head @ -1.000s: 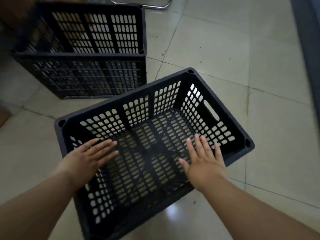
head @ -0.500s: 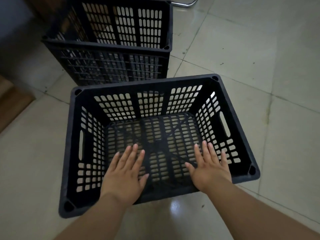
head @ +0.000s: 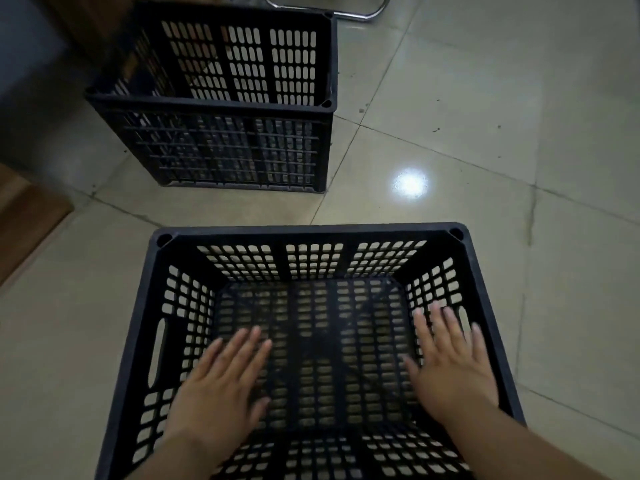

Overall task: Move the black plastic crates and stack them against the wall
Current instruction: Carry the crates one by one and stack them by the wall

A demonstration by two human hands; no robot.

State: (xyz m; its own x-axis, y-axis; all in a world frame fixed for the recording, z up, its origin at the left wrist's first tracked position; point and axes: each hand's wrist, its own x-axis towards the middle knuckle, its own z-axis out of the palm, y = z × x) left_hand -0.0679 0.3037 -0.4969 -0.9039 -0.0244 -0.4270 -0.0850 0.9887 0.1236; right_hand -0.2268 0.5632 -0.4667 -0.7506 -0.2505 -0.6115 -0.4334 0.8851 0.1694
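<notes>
A black perforated plastic crate [head: 304, 233] stands upright and empty on the tiled floor right below me, its long side square to my view. My left hand [head: 221, 389] and my right hand [head: 450, 365] hover above its opening near the close wall, palms down, fingers spread, holding nothing. A second black crate [head: 225, 105] stands farther off at the upper left, also empty, close to a dark wall.
A dark wall or cabinet [head: 31, 64] and a wooden panel [head: 24, 216] run along the left. A chrome tube chair base [head: 332, 10] lies beyond the far crate. Pale glossy floor tiles [head: 485, 133] stretch to the right.
The near crate has turned from a diagonal to square with my view and sits lower in frame. Both hands stayed open above its inside. The far crate appears larger and more central.
</notes>
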